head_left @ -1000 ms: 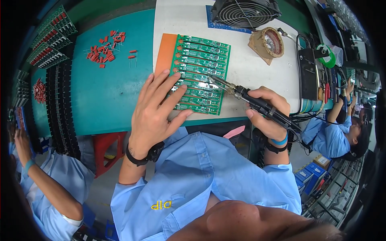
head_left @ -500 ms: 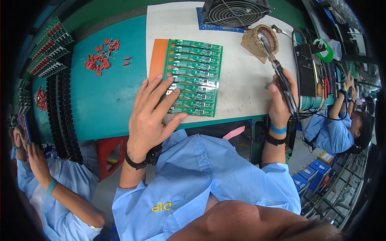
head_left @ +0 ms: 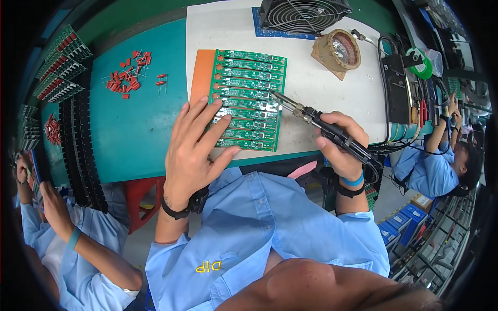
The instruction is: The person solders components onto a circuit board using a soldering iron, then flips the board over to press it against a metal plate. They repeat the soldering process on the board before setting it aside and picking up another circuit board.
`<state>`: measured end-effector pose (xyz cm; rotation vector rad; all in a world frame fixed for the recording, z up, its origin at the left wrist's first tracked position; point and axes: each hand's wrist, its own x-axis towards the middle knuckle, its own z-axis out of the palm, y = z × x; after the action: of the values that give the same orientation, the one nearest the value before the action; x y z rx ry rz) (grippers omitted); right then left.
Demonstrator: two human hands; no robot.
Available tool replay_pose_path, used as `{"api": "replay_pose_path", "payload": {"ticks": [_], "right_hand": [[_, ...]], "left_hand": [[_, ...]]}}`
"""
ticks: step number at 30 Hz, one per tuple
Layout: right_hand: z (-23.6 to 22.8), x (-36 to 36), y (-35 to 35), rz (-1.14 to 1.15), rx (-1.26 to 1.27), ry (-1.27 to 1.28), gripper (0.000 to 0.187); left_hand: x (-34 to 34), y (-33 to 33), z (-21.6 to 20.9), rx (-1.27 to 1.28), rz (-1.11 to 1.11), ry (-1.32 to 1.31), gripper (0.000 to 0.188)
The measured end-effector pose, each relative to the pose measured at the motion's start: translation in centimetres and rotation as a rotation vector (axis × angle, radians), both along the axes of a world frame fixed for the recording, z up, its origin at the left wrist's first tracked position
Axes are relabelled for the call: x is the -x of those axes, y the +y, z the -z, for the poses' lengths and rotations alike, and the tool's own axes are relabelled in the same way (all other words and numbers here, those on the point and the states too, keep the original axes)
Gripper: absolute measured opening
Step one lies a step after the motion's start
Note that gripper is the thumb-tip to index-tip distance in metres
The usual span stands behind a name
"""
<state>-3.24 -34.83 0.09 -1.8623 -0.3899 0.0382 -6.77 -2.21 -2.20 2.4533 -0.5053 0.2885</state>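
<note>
A green circuit board panel (head_left: 246,83), divided into several narrow strips, lies on the white sheet over an orange backing plate (head_left: 202,75). My left hand (head_left: 193,141) rests with spread fingers across the lower left side of the panel. In my right hand (head_left: 345,147) is a black soldering iron (head_left: 337,136), held from the right with its cable trailing off behind. Its metal tip points up and left and meets the panel near the right side, around the middle strips. Whether the tip touches a joint is too small to tell.
A round brown pot (head_left: 336,52) with silvery bits stands at the back right, beside a fan (head_left: 306,15). Red components (head_left: 124,75) lie scattered on the teal mat (head_left: 135,140). A tool holder (head_left: 398,90) is at the right; co-workers sit on both sides.
My right hand has brought the soldering iron left and toward me, from the brown pot to the panel. My left hand stays put. The left co-worker's arms have shifted.
</note>
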Motion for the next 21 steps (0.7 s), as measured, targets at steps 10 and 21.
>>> {"api": "replay_pose_path", "payload": {"ticks": [10,21], "right_hand": [[-0.07,-0.25,-0.11,-0.015,0.029,0.009,0.039],[-0.09,-0.23,-0.37,0.036,-0.002,0.049,0.040]], "left_hand": [[-0.04,0.03,0.00,0.001,0.005,0.003,0.054],[-0.04,0.06,-0.04,0.005,0.004,0.009,0.053]]}}
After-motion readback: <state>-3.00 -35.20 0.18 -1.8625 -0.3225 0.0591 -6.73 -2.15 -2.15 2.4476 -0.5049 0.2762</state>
